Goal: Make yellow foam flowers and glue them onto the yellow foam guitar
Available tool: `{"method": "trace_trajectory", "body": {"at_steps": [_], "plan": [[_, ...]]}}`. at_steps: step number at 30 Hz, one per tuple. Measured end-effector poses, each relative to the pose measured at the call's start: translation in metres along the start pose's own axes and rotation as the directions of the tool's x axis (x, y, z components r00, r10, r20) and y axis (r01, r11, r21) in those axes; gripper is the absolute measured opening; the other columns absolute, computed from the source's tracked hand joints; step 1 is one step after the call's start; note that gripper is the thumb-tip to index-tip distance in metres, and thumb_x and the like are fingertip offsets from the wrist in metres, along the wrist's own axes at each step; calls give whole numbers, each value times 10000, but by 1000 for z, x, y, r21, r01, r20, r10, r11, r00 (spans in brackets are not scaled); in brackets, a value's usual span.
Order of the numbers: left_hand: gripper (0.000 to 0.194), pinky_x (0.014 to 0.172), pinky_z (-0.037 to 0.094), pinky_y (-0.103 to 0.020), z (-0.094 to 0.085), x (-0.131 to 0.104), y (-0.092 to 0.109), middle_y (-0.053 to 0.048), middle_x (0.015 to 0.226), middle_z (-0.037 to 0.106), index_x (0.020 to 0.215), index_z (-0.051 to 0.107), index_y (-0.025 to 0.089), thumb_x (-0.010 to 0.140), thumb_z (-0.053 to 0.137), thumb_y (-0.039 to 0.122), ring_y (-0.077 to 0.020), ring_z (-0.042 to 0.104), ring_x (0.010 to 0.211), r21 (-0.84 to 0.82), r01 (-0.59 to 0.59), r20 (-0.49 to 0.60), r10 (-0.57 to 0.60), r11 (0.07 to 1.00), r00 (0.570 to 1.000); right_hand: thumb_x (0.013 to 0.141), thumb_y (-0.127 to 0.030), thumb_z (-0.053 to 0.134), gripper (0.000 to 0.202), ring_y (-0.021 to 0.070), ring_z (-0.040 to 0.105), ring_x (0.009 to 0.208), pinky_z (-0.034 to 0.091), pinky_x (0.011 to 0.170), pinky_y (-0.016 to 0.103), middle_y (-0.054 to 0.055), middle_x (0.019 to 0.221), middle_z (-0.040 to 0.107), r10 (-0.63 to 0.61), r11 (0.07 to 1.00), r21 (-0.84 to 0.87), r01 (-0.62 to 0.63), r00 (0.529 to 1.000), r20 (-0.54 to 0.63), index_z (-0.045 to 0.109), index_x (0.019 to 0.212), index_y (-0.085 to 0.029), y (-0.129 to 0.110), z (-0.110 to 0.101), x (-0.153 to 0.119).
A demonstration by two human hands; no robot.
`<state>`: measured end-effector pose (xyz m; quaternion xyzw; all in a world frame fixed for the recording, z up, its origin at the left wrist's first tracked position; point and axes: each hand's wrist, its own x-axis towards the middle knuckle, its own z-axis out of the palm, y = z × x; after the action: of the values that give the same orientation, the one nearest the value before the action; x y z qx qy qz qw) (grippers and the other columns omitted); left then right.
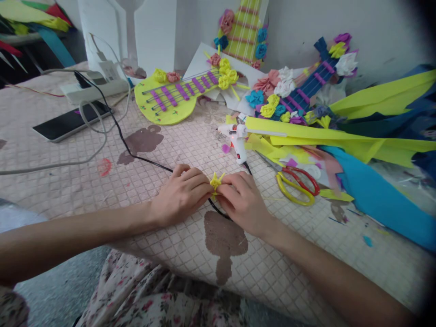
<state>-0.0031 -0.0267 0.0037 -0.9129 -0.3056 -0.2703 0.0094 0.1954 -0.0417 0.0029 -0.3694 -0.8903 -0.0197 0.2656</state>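
Note:
A small yellow paper flower [215, 181] with pointed tips is pinched between my two hands near the table's front. My left hand [185, 193] has its fingertips closed on the flower's left side. From the right, my right hand [242, 200] grips its other side, fingers bent. Under the hands runs a black cable [146, 161]. Just beyond them lies a white glue gun [237, 141] on its side. Scissors [298, 184] with red and yellow handles rest to the right of my right hand.
A yellow paper guitar [166, 102] and a blue one [303, 91] with paper flowers lie at the back. A phone [71, 120] and a power strip [93, 88] are at the left. Yellow and blue paper strips [378, 195] cover the right side of the patterned tablecloth [153, 240].

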Motion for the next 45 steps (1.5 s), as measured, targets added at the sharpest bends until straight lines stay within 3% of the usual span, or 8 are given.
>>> {"method": "trace_trajectory", "body": {"at_steps": [8,20,28,35,45], "plan": [[117,780,347,-337,-1,0,0,-11,851,646,852,595,183,910,503,227,-152,544,827,-75,27,22,-26,997,999,908,-191,465,196,193,467,849,406,762,360,72,887,579,-8,999,-49,9,1000,25,590,758,-177,-3,3,-1],[156,787,345,-353,1,0,-1,-22,820,632,830,587,178,924,477,235,-165,536,818,36,-15,13,14,999,1000,908,-196,469,166,205,483,873,396,775,368,77,902,588,0,999,-49,4,998,67,592,798,-172,-2,5,-5],[192,800,346,-361,0,0,0,-28,805,625,838,588,166,942,438,224,-168,534,814,67,-20,47,17,998,999,903,-199,478,107,203,500,881,414,789,371,88,939,588,67,998,16,-66,997,-38,579,879,-173,-4,7,-7],[158,800,344,-369,1,-1,-1,-26,838,635,867,586,169,935,462,238,-176,540,825,49,-14,42,12,999,999,907,-191,464,184,193,488,837,390,751,361,67,882,593,48,998,-28,-48,999,3,590,772,-183,-3,8,-7],[135,800,346,-381,3,-2,-1,-28,823,621,861,567,169,930,454,197,-179,529,828,99,-58,55,53,993,997,916,-190,454,193,193,500,851,364,753,358,60,876,611,33,998,-62,-30,998,54,606,798,-183,-5,4,-5]]}}
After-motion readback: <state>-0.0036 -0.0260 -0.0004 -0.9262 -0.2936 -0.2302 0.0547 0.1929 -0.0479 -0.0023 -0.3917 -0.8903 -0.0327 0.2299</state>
